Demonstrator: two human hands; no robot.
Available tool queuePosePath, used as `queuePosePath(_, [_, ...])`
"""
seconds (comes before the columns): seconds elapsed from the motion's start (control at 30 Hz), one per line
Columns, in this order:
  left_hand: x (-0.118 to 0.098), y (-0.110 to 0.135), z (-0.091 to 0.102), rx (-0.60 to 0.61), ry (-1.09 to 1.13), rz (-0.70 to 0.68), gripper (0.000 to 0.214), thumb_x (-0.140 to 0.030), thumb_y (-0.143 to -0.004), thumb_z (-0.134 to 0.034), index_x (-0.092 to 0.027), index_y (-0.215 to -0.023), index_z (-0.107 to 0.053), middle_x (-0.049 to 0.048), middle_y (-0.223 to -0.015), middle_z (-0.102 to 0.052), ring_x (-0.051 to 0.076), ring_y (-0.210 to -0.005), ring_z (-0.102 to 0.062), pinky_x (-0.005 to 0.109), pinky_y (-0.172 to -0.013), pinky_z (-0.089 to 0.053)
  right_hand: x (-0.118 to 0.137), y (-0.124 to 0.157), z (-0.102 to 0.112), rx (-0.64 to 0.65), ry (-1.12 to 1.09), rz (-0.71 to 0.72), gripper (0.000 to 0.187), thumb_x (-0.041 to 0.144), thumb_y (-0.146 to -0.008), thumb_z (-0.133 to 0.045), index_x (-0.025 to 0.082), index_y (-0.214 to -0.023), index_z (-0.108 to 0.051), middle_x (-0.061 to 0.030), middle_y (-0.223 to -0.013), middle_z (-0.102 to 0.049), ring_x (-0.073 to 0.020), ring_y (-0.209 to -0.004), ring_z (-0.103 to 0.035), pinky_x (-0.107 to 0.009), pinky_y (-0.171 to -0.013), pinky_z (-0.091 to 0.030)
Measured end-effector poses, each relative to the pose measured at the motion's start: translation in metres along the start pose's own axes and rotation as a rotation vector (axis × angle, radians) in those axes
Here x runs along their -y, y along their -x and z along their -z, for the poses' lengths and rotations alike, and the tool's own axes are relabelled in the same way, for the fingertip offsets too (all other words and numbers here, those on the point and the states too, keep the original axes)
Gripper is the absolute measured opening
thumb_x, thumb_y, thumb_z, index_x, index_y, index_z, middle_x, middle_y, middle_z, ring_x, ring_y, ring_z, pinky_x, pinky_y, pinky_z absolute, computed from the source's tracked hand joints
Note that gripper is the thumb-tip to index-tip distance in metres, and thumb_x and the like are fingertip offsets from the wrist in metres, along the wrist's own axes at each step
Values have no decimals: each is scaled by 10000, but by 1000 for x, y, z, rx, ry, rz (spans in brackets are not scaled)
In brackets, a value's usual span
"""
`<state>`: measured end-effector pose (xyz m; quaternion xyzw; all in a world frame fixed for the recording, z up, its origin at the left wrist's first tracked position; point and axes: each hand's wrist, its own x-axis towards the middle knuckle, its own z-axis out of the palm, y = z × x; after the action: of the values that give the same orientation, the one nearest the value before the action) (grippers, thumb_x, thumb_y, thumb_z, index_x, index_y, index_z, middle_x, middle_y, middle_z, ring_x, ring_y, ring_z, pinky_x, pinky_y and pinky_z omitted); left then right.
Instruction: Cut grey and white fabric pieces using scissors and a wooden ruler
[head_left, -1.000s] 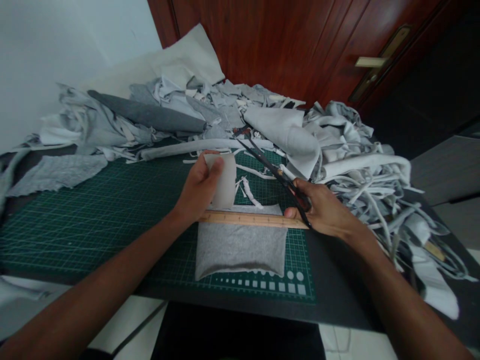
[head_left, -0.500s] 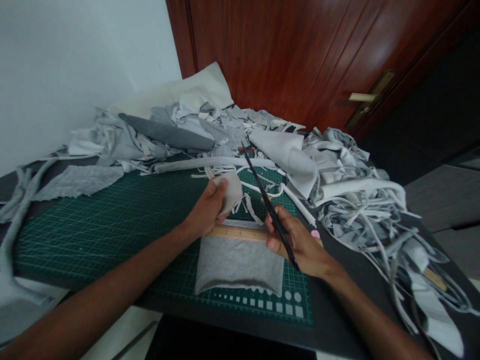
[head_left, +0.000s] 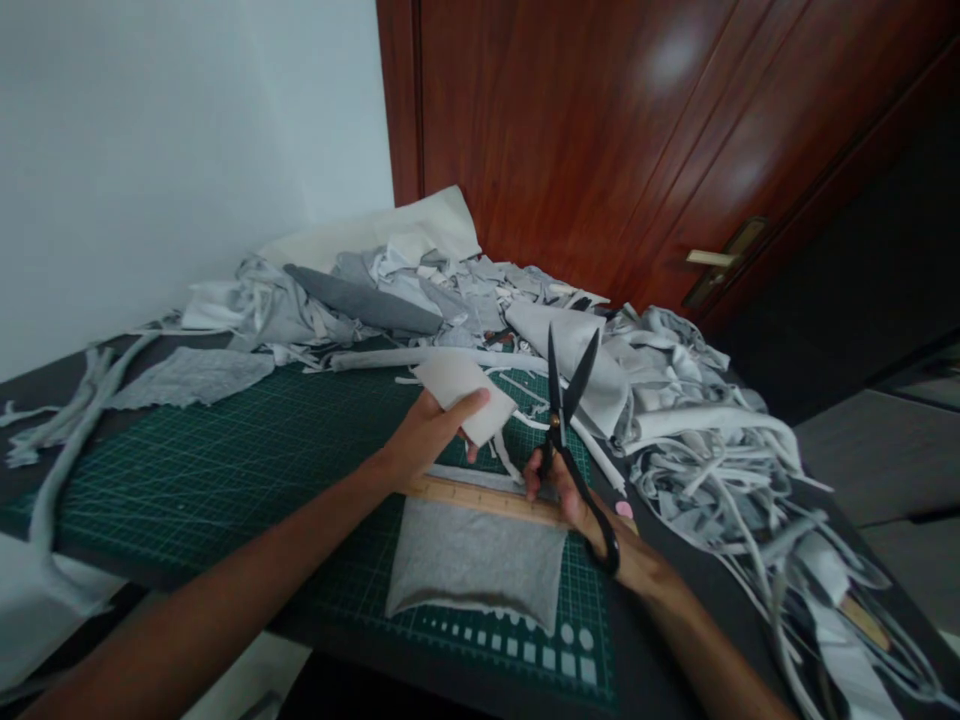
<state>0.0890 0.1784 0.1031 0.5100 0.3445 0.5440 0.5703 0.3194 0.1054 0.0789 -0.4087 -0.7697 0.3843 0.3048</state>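
My left hand [head_left: 431,430] pinches a small pale piece of fabric [head_left: 459,392], thumb on top, above the green cutting mat [head_left: 225,480]. Black-handled scissors [head_left: 556,420] are in my right hand [head_left: 574,495], their blades spread and pointing away from me, just right of the pale piece. Below both hands a wooden ruler [head_left: 480,498] lies across a grey piece of cloth [head_left: 480,555] on the mat. A narrow fabric strip [head_left: 507,458] lies between my hands.
Heaped fabric scraps [head_left: 465,300] line the back of the dark table, against the wall and wooden door [head_left: 570,140]. A tangle of cloth strips [head_left: 720,460] covers the right side. Long rolled strips [head_left: 60,490] hang over the left front edge. A small pink object [head_left: 624,510] lies by my right wrist.
The scissors have turned and their blades now show spread apart. My left hand has turned the pale fabric so its flat face shows. The camera view has tilted slightly up.
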Motion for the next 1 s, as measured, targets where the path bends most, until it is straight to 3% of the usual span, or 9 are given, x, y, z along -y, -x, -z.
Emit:
queuePosePath(0.1, [-27,-2,-8,1,-245,-101,286,-444,-859,-755,-179,-813,-658,-11,-545,-614,108,-348,-509,206,-296,-391,0,1,4,59,-18,-57,747,865,-937,-296,297,-1376,-504,-105,-1196,-631,-302,-1177,-625,-464,-1029,-521])
queuePosePath(0.27, [-59,-11,-19,70,-406,-185,220,-339,-804,-826,-181,-822,-674,11,-575,-658,88,-297,-478,185,-237,-284,18,2,11,127,59,-92,878,918,-893,-248,305,-1453,-534,-129,-1346,-611,-366,-1304,-569,-532,-1092,-478])
queuePosePath(0.43, [-48,-16,-9,47,-458,-208,230,-338,-793,-837,-184,-849,-675,15,-598,-678,86,-287,-467,181,-223,-289,24,1,14,108,46,-106,873,894,-912,-266,293,-1481,-544,-136,-1238,-656,-371,-1238,-606,-552,-1073,-485])
queuePosePath(0.6, [-32,-12,-6,23,-346,-188,259,-295,-744,-880,-180,-867,-684,38,-662,-702,138,-387,-600,193,-287,-437,20,2,16,106,37,-137,859,878,-921,-301,279,-1479,-563,-138,-1246,-652,-368,-1256,-597,-564,-1109,-455])
queuePosePath(0.77, [-32,-10,-8,-24,-257,-152,262,-331,-758,-871,-180,-855,-681,48,-680,-695,170,-451,-642,223,-327,-486,22,3,14,107,40,-109,895,894,-904,-326,256,-1484,-565,-157,-1284,-645,-372,-1276,-586,-552,-1130,-447])
queuePosePath(1.0, [-33,-9,-6,-53,-397,-286,243,-354,-761,-844,-206,-877,-692,42,-710,-685,192,-598,-663,221,-407,-472,28,2,14,113,80,-102,836,830,-942,-361,239,-1500,-552,-165,-1320,-651,-382,-1315,-571,-550,-1141,-442])
